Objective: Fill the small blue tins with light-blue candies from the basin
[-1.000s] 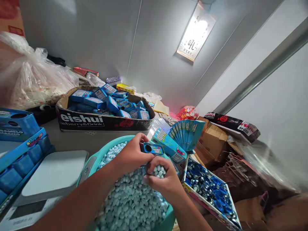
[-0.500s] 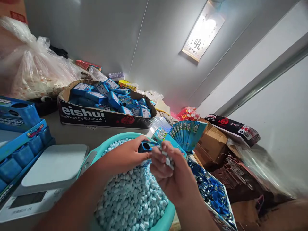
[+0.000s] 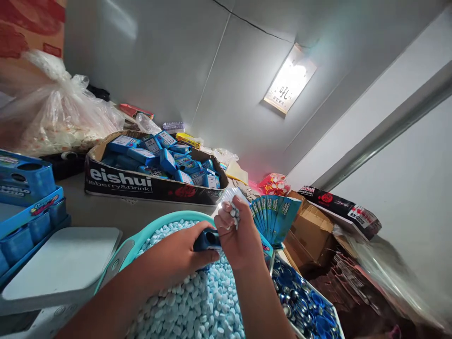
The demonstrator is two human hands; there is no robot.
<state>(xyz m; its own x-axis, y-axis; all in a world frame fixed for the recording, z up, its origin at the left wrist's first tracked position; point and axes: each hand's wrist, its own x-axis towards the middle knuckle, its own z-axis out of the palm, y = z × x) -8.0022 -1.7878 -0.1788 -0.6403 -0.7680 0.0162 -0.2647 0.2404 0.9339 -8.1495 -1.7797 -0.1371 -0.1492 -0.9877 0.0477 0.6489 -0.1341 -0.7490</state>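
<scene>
Between the thumb and fingers of my left hand [image 3: 187, 249] is a small blue box [image 3: 208, 239] with a dark round hole in its top. Just to its right, my right hand [image 3: 240, 230] is raised with curled fingers around several pale tablet candies [image 3: 233, 213]. Both hands are above a teal basin [image 3: 169, 217] heaped with light-blue tablet candies [image 3: 187, 310]. The lower part of the blue box is hidden by my left hand and the candies.
Left of the basin stands a white scale [image 3: 67, 259], beside a display tray of blue boxes [image 3: 28, 226]. Behind is a black carton [image 3: 155, 185] of blue boxes. On the right are fanned blue cards [image 3: 278, 216] and a box of blue, shiny round pieces [image 3: 307, 301].
My right hand has risen and turned more upright, its candies still held. My left hand and the blue box sit slightly lower and further left in view. The camera has tilted upward.
</scene>
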